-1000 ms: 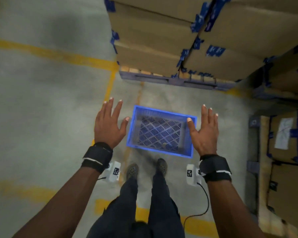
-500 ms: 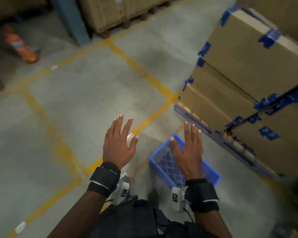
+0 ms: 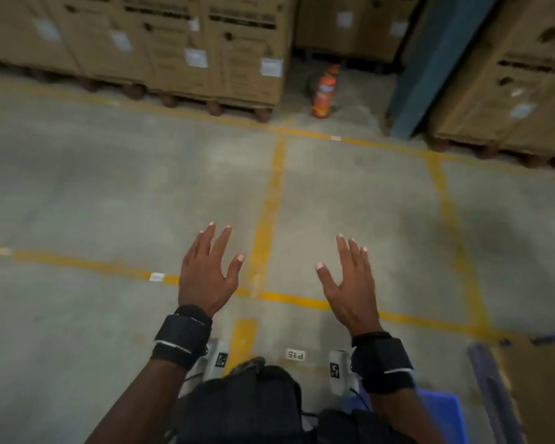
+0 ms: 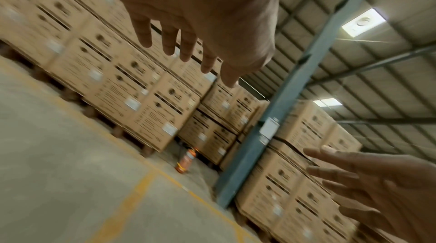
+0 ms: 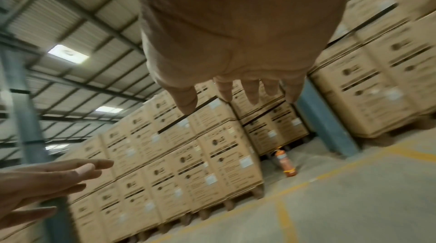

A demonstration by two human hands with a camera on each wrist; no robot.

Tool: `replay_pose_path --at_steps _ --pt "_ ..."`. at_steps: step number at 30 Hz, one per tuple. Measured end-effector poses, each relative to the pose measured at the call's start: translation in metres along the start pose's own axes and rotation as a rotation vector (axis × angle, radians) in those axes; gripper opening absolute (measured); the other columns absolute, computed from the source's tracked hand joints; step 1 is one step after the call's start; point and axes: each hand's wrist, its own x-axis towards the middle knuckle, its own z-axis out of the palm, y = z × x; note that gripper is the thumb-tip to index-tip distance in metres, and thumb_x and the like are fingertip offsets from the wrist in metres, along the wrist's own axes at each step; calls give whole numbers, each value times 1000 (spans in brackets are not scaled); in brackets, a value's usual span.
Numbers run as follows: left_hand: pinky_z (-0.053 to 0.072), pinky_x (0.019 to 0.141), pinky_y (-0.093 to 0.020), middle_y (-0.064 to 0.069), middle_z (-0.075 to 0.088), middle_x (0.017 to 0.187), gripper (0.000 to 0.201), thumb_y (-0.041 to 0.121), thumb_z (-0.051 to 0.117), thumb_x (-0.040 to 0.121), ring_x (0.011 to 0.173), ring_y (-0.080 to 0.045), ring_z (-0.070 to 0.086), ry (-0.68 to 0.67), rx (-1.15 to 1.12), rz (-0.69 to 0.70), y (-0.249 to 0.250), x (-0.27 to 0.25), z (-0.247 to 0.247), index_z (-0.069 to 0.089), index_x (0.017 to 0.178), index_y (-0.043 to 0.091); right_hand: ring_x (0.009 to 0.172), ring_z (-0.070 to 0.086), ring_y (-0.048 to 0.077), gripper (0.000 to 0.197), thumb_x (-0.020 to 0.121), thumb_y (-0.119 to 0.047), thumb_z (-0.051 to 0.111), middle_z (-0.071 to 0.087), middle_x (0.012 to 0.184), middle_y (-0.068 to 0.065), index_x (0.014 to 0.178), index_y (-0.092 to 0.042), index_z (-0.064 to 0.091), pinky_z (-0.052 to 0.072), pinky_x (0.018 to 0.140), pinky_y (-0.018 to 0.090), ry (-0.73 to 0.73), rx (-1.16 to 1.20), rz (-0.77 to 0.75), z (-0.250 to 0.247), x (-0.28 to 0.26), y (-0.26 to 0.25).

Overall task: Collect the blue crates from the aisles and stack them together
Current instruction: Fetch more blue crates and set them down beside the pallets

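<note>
Only a corner of the blue crate (image 3: pixel 439 411) shows in the head view, at the bottom right on the floor behind my right forearm. My left hand (image 3: pixel 210 267) and right hand (image 3: pixel 346 277) are both held out in front of me over the concrete floor, fingers straight and spread, holding nothing. The left wrist view shows my left hand (image 4: pixel 188 42) from below with the right hand (image 4: pixel 377 181) beside it. In the right wrist view my right hand (image 5: pixel 231 83) is also empty, with the left hand (image 5: pixel 47 178) at the lower left.
Yellow lines (image 3: pixel 269 213) cross the grey floor. Stacked cardboard boxes on pallets (image 3: pixel 180 49) line the far side. An orange fire extinguisher (image 3: pixel 322 91) stands by a blue steel column (image 3: pixel 430 65). A taped cardboard box on a pallet (image 3: pixel 532 389) is at my right.
My view has swung left, away from the blue crate and the taped boxes, toward the open aisle. The crate has slid to the bottom right edge. Both hands stay open and empty.
</note>
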Motion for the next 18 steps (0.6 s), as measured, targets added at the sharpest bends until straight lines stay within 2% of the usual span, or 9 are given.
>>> replay_pose_path --at_steps 6,9,13,18 --pt "34 114 -48 -5 33 161 62 54 44 94 147 -30 31 222 77 -258 -183 26 -122 43 150 28 155 6 26 73 97 -54 52 18 167 3 159 -32 21 14 123 43 -207 20 -235 159 73 -181" --pt "36 112 -48 -6 37 159 59 52 49 94 145 -30 35 316 110 -343 -261 32 -181 46 148 27 155 7 25 73 96 -58 49 19 167 2 159 -33 22 15 123 45 -293 64 -358 229 95 -277" --pt "38 109 -49 -7 39 157 57 49 53 95 142 -31 38 454 145 -482 -351 35 -244 48 147 27 155 3 19 70 98 -57 49 16 168 -3 159 -37 20 15 123 45 -421 81 -500 305 111 -386" --pt "36 111 -49 -6 37 159 56 48 53 95 145 -29 34 580 141 -677 -458 51 -310 47 147 27 155 5 19 70 98 -56 49 19 167 -2 159 -35 22 15 123 44 -558 79 -662 409 138 -510"
